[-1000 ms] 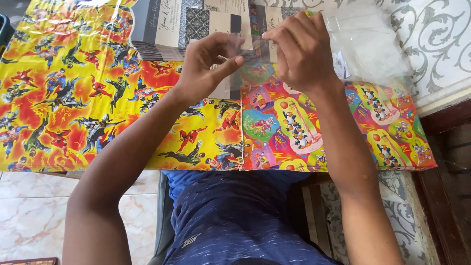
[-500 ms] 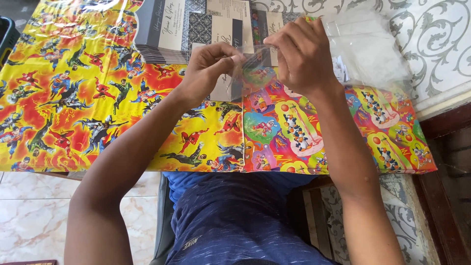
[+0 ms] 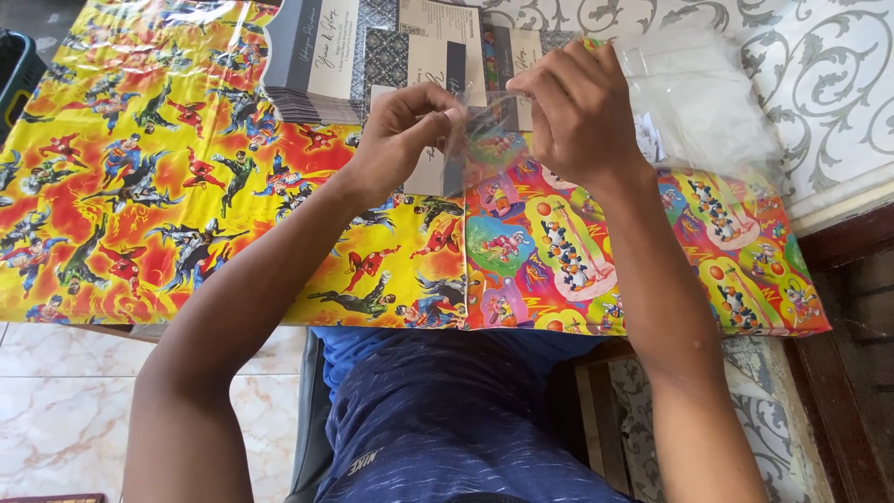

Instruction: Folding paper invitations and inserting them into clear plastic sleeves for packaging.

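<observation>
My left hand [image 3: 402, 130] and my right hand [image 3: 575, 110] are raised close together over the table, each pinching an edge of a small clear plastic sleeve [image 3: 484, 126] stretched between them. Directly beneath the hands lies a pale card [image 3: 424, 172], partly hidden by my left hand. The table is covered with bright yellow-and-red cartoon-print wrapping paper [image 3: 140, 205].
A stack of grey-and-cream patterned cards [image 3: 317, 65] sits at the back, with more cards [image 3: 438, 47] spread beside it. A pile of clear plastic sleeves [image 3: 698, 102] lies at the right. A white patterned cloth [image 3: 819, 84] covers the far right. A dark bin edge [image 3: 19, 65] shows at far left.
Both hands have stayed nearly in place, pulling slightly apart with the clear sleeve between them. The view has shifted a little.
</observation>
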